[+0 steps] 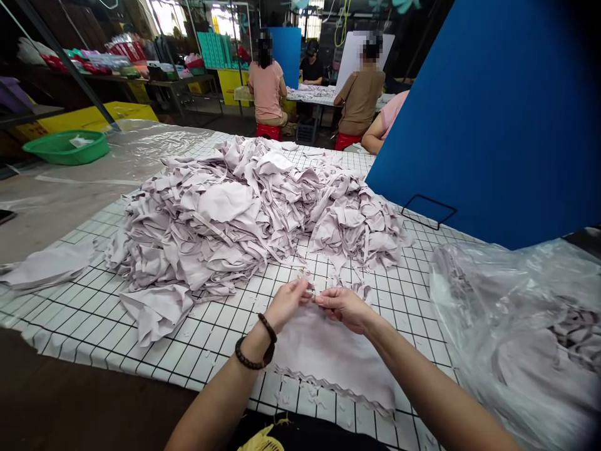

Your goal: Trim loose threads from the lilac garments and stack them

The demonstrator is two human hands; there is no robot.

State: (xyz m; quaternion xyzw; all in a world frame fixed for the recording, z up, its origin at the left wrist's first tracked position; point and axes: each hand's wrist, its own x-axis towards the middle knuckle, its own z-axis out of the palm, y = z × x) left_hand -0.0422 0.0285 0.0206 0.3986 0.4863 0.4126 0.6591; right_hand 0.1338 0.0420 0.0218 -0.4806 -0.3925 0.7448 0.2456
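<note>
A pale lilac-grey fabric piece (333, 357) with a wavy trimmed edge lies flat on the table in front of me. At its far edge, my left hand (288, 304) is closed in a pinch, thumb against fingers. Close beside it, my right hand (345, 307) pinches the same edge, its fingertips almost meeting the left ones. The exact bit of cloth between the fingertips is too small to make out. Beyond my hands rises a big heap of similar cloth pieces (220, 213), with a smaller heap (361, 219) to its right.
Small scraps dot the grid-patterned tablecloth (197, 360). A clear plastic bag (516, 313) of cloth lies at right, below a large blue board (493, 113). A green basin (70, 147) stands at far left. Several people sit at a table further back.
</note>
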